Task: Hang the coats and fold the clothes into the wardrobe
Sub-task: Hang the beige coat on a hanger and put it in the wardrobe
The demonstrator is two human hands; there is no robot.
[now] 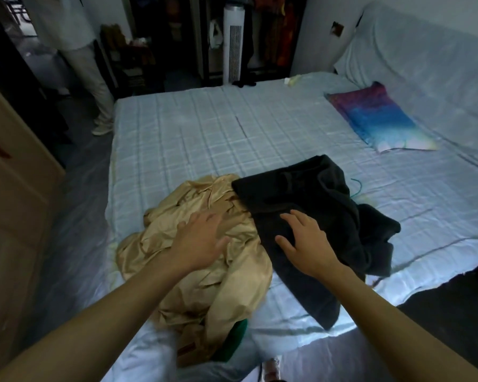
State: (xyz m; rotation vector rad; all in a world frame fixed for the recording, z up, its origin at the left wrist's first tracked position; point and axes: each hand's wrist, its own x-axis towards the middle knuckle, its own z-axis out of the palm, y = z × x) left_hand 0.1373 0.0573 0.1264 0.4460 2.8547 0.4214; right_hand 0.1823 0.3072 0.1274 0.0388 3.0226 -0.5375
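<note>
gold satin garment [232, 285]: crumpled in a heap on the bed [193, 128] at its near left corner, folds reaching the bed's near edge; not yet folded or hung.
dark garment [315, 194]: thick charcoal cloth, loosely spread on the bed just right of the gold heap, its edge lying over the gold cloth; one end trails toward the bed's near edge.
left hand [202, 238]: above the top of the gold heap, fingers straight and spread, gripping nothing; pressing or hovering, i cannot tell.
right hand [307, 244]: over the dark garment's near half, fingers loosely spread, thumb out, holding nothing.
green item [232, 346]: peeks from under the gold heap at the bed's near edge; what it is i cannot tell.
risk: the satin looks slippery and sits by the bed's corner, so a pull toward the near edge could slide it, and the green item, to the floor. the garments overlap, so lifting one may drag the other.
open room: a wide bare stretch of checked sheet in the bed's middle suits laying cloth flat; a patterned pillow [375, 119] at the bed's far right is well apart.
way out: the wardrobe [276, 31] stands beyond the bed's far end beside a white tower fan [233, 42]; a person [86, 64] off the bed's far left corner may narrow that aisle.
</note>
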